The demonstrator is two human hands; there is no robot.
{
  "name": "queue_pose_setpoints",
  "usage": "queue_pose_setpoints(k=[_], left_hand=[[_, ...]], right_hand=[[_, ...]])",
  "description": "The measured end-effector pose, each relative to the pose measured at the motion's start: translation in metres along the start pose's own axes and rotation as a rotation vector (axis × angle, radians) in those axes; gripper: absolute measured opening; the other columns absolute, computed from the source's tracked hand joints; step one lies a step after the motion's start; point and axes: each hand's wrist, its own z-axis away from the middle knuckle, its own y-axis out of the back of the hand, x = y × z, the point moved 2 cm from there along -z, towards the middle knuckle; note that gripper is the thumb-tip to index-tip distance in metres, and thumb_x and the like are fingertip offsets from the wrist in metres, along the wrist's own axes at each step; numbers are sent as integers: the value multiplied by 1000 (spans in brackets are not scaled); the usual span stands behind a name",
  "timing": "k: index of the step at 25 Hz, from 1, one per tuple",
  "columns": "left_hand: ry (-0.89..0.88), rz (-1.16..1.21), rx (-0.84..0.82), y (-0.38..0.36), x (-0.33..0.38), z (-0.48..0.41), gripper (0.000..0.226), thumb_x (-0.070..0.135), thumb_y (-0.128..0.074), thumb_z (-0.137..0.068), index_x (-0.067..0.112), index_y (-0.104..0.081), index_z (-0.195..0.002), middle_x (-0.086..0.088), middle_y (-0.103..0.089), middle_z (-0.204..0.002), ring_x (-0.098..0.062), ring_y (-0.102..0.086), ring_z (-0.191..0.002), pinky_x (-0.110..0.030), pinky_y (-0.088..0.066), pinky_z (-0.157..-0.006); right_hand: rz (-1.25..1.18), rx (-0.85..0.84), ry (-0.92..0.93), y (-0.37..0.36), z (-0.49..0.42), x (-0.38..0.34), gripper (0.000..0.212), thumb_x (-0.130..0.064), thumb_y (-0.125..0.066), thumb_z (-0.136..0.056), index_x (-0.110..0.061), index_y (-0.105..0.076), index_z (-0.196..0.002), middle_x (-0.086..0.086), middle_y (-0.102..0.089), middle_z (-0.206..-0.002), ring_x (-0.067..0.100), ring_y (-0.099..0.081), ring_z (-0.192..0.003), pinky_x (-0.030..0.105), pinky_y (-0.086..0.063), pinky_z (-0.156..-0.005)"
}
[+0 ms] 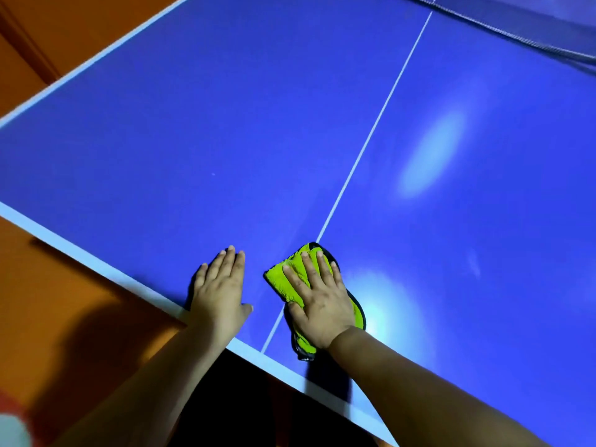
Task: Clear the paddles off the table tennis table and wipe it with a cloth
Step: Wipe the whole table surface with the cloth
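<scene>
At the near edge of the blue surface, the right hand presses flat, fingers straight, on the green cloth beside the centre line. Left hand rests flat, holding nothing. No paddles in view; wiping step appears underway. Next: sweep outward.

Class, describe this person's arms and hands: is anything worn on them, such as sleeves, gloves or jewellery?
Both arms are bare as far as the picture shows: no sleeve on the left forearm or right forearm. The left hand and right hand wear no gloves, and no ring, watch or bracelet is visible.
</scene>
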Motion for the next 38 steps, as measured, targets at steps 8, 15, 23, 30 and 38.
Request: queue_pose_setpoints(k=[8,15,23,30,38], left_hand=[[36,50,29,34,-138,-126,95,33,-79,-67,7,-30,-144,-11,-25,-152,-24,-22,-141,-43,-19,-111],[-7,9,-24,55,-188,-193,92,40,-67,-78,11,-15,-148,-7,-10,-157,-20,-9,-144,-37,-10,-114],[-65,15,2,77,-183,-217,90,36,-67,-79,15,-15,-149,-3,-8,-157,-16,-6,-144,-36,-5,-114],[-176,-34,-74,77,-143,-203,86,41,-58,-85,18,-6,-150,1,-1,-158,-12,0,-144,-33,-2,-114],[-399,-67,-134,63,-27,-188,82,41,-54,-87,19,-6,-149,1,1,-158,-13,3,-144,-34,0,-115]], right_hand=[[-16,-16,-11,0,-186,-107,66,-50,-29,-85,-36,-26,-149,6,-14,-160,33,-4,-148,47,1,-116],[-31,-62,-140,9,-303,-143,63,-47,-25,-91,-38,-10,-152,2,3,-162,27,12,-147,46,10,-118],[-83,5,-364,15,-295,-97,73,-51,-11,-79,-39,-12,-151,-3,-1,-162,22,9,-148,42,11,-117],[-117,28,-597,26,-240,-40,68,-46,-25,-85,-39,-12,-151,-2,-2,-162,21,10,-148,39,10,-118],[-144,41,-664,40,-177,36,62,-42,-33,-93,-38,-11,-151,-3,0,-162,20,10,-148,40,7,-119]])
